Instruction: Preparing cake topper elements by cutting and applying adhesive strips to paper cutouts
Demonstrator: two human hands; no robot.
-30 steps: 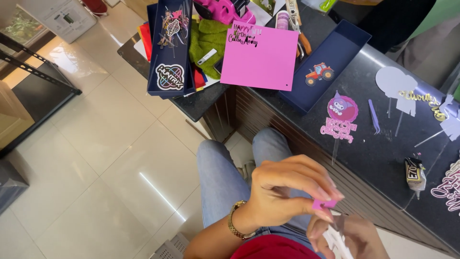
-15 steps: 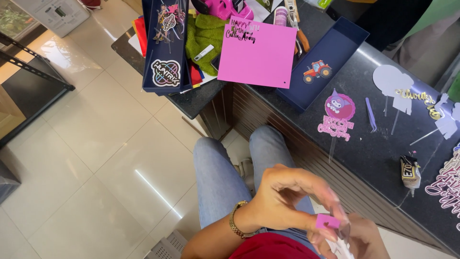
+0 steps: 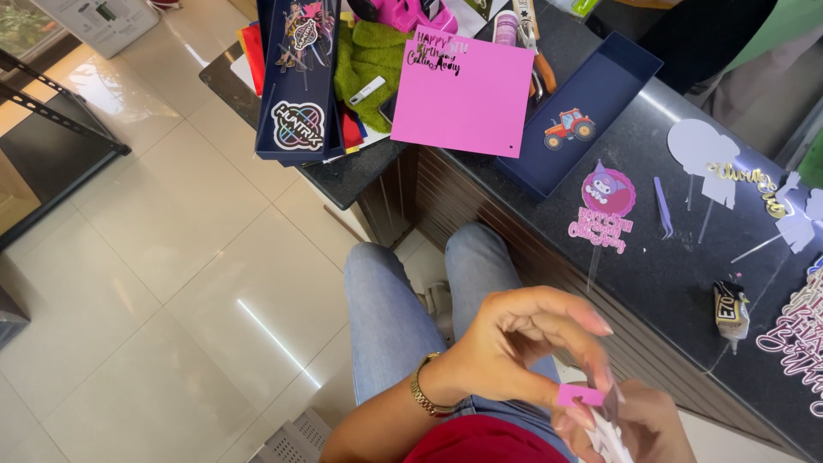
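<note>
My left hand (image 3: 523,347), with a gold bracelet on the wrist, is held over my lap and pinches a small pink paper piece (image 3: 579,395) between its fingertips. My right hand (image 3: 656,424) sits at the bottom edge, just below that piece, and holds a small white and clear piece (image 3: 610,437) that is mostly cut off by the frame. The two hands nearly touch at the pink piece. My knees in blue jeans (image 3: 394,300) are below them.
A black counter (image 3: 686,257) runs along the right. On it lie a pink round cake topper (image 3: 604,201), purple tweezers (image 3: 664,208), a glue tube (image 3: 731,313), white cut-outs on sticks (image 3: 703,154), a pink card sheet (image 3: 467,90) and dark blue box trays (image 3: 300,81). Tiled floor lies left.
My left hand has slid lower and to the right with the pink piece, closer to my right hand. The view has shifted slightly.
</note>
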